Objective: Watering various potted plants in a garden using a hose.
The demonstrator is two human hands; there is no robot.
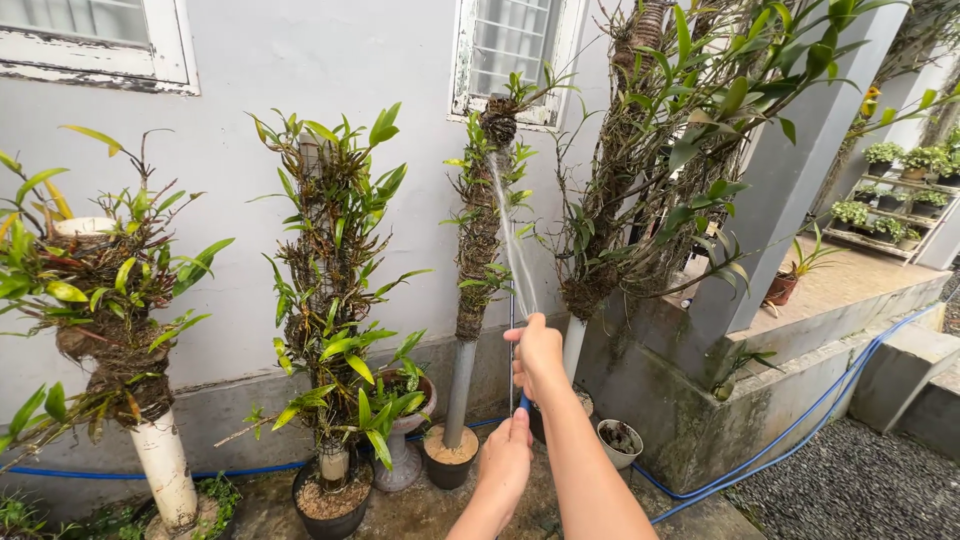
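My right hand [537, 355] is closed around the end of a blue hose [524, 403], thumb over the opening. My left hand [505, 455] grips the same hose just below it. A thin fan of water [512, 240] shoots up from the right hand onto an orchid plant [480, 230] that grows on a grey pipe post [459, 385] standing in a black pot [447, 462]. The rest of the hose runs along the foot of the wall [250, 468] and around the concrete step at the right [800, 425].
More orchids grow on posts: one on a white pipe [165, 470] at the left, one in a dark pot [333, 495], a tall one [640, 200] by the grey pillar [790, 170]. Small pots [620, 440] sit on wet paving. Gravel [850, 490] lies at the right, below a plant rack [895, 205].
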